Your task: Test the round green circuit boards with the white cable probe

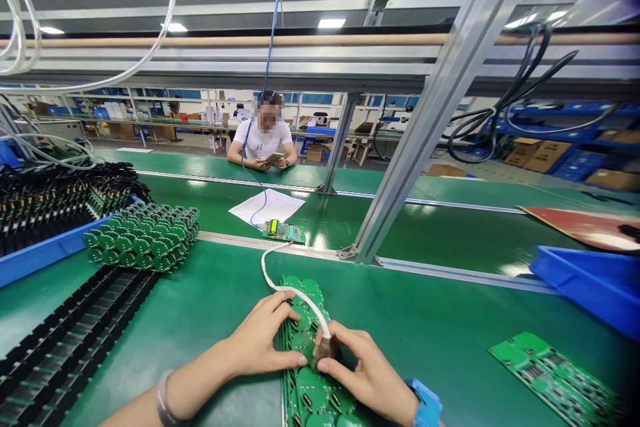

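My right hand (367, 370) pinches a brownish plug (325, 349) at the end of a white cable (267, 267), with its lower end against a panel of round green circuit boards (313, 387). Whether pins touch the board is hidden. Across the left side of the same panel lies my left hand (265, 333), its fingers and thumb spread and touching the boards. More panels appear stacked beneath. The white cable runs back to a small circuit board with a lit yellow-green display (274, 225), beside a white sheet of paper (245, 207).
Stacked round boards (143, 237) stand at left behind black slotted racks (95, 320). A blue tray (50, 253) holds black-wired parts. At right are a green panel (555, 373) and a blue bin (590, 283). A metal post (415, 167) rises ahead; a person (265, 137) sits beyond.
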